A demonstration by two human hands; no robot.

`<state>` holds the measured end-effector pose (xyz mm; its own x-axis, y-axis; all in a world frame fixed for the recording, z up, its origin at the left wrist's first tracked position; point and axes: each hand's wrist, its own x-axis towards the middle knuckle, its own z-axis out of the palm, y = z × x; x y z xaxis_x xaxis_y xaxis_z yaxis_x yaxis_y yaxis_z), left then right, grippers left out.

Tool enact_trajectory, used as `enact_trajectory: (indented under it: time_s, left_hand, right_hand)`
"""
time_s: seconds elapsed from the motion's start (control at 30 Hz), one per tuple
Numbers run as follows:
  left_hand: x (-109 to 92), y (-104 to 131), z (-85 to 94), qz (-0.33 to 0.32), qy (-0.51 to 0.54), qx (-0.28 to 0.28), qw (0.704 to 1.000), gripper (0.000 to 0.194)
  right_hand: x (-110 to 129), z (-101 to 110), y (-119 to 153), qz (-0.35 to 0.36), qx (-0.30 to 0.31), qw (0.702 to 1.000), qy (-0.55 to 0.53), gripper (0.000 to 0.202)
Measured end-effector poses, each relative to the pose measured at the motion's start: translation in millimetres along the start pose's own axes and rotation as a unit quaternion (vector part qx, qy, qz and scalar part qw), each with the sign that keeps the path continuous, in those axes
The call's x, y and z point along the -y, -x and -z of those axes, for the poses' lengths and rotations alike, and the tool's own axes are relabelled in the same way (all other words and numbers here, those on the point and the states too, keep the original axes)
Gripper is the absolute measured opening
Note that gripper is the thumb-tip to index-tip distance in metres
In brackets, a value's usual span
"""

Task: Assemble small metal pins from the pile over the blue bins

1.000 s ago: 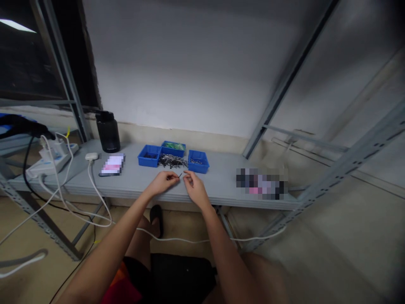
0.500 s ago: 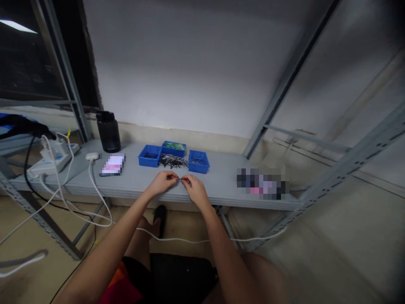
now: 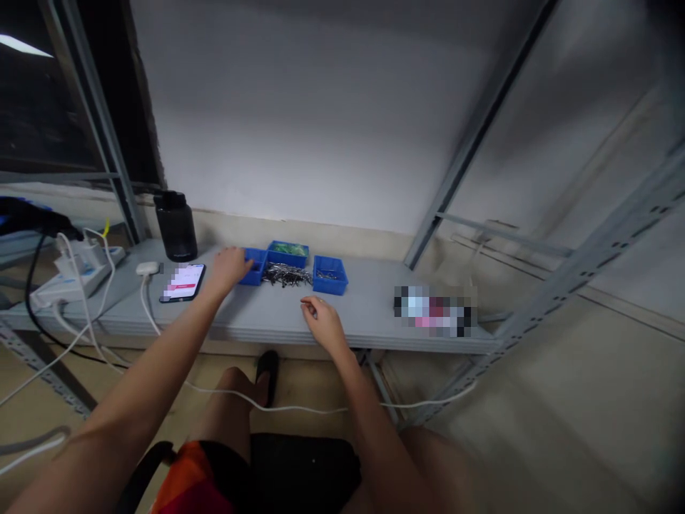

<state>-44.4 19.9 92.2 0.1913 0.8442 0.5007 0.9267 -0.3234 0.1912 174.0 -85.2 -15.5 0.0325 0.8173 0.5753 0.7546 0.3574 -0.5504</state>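
At the left blue tray (image 3: 257, 274), my left hand (image 3: 231, 267) reaches over the near-left rim. Its fingers look slightly apart, with the tips partly hidden at the tray. Small dark pieces lie inside that tray. My right hand (image 3: 324, 323) hovers above the shelf's front part, thumb and fingertips pinched together; whatever they hold is too small to make out. Between the trays lies a loose pile of thin metal pins with dark ends (image 3: 287, 275). The right blue tray (image 3: 330, 284) contains a few thin shiny pieces. Green material fills the back blue tray (image 3: 288, 253).
A phone (image 3: 183, 283) and a white charger (image 3: 148, 268) lie left of the trays, near a dark bottle (image 3: 176, 227). The power strip (image 3: 72, 282) trails cables over the shelf edge. A blurred-out object (image 3: 433, 311) sits right. Metal posts frame the shelf (image 3: 369, 307).
My hands have parted from the thin dark piece they both pinched. My left hand moved left and away to the left tray, while my right stayed near its place. The view shifted slightly.
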Motion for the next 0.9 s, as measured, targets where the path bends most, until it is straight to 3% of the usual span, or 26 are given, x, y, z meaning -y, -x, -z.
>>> enact_trajectory:
  time_s: [0.13,0.27,0.47,0.9]
  left_hand:
    - [-11,11,-19.9,-0.087,-0.019,0.035,0.995,0.024]
    - [-30,32,-44.5,-0.167,-0.035,0.135,0.976,0.02]
    - [-43,37,-59.6,-0.131,-0.066,0.145,0.979,0.03]
    - [-68,32,-55.0,-0.051,-0.098,0.156,0.982,0.034]
  right_hand:
    - [1,0,-1,-0.002,-0.002,1.0,0.009,0.021]
    - [0,0,-1,0.005,0.004,1.0,0.016,0.021]
    - [-1,0,0,0.01,0.008,1.0,0.017,0.021]
    - [1,-1,1,0.013,0.01,0.999,0.036,0.02]
